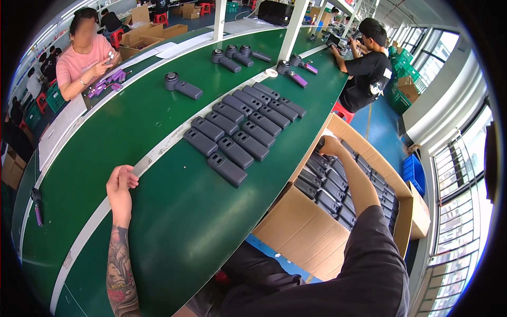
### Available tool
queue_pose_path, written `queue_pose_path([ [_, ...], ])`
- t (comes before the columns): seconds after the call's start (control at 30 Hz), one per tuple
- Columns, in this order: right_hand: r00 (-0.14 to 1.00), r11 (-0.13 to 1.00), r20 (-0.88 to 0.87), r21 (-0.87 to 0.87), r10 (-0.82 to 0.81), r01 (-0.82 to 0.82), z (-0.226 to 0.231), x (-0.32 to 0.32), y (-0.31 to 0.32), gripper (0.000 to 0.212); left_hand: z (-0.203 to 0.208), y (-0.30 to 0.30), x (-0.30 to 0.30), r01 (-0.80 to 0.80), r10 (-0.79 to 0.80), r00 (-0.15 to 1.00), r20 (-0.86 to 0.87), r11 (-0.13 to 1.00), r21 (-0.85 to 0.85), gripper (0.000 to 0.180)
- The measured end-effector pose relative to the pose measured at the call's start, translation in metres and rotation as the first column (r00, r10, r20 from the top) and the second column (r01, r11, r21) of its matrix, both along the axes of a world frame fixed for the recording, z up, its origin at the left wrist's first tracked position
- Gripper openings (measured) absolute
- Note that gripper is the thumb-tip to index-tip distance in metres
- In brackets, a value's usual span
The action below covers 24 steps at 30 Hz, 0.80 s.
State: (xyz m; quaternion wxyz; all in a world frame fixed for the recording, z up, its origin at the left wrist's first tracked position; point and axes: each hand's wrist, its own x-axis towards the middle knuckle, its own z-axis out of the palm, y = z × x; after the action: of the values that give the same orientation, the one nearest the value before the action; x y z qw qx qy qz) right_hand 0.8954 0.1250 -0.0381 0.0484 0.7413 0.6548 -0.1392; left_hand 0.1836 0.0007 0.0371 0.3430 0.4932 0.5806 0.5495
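Observation:
Into the open cardboard box (301, 227) at my right reaches my right hand (331, 146), its fingers closed around the end of a dark grey plastic housing (320, 142); most of that piece is hidden. Several layers of similar housings (328, 189) fill the box. On the green table, my left hand (120, 193) rests beside the pale strip, fingers loosely curved and nothing in them. Further right of it, slanting rows of dark grey housings (227, 168) lie flat, each with two small oval holes at one end.
Beyond the rows lie dark handles with round heads (182, 87) and a purple-handled unit (296, 78). White posts (292, 31) rise from the table (174, 238). One person (84, 63) works across it, another (364, 68) at its far right. A blue crate (413, 173) stands behind the box.

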Motion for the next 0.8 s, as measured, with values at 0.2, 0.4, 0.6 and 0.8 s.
queue_pose_path([
  [0.2,0.997,0.994,-0.035,-0.088,-0.068,0.065,0.033,0.028,-0.007,0.057,0.0,0.001,0.001,-0.006,0.006,1.0,0.004,1.0,0.016,0.028],
  [0.4,0.99,0.981,-0.077,-0.162,-0.121,0.107,0.027,-0.014,-0.018,0.058,0.0,0.0,0.001,-0.01,0.01,1.0,-0.002,1.0,0.01,0.027],
  [0.6,0.979,0.963,-0.106,-0.223,-0.175,0.148,0.041,-0.035,-0.028,0.058,0.0,0.001,0.001,-0.002,0.002,1.0,-0.005,1.0,0.024,0.026],
  [0.8,0.951,0.968,-0.238,-0.201,-0.2,0.153,0.059,-0.063,-0.039,0.058,-0.003,0.0,-0.001,0.019,-0.019,1.0,-0.017,1.0,0.014,0.029],
])
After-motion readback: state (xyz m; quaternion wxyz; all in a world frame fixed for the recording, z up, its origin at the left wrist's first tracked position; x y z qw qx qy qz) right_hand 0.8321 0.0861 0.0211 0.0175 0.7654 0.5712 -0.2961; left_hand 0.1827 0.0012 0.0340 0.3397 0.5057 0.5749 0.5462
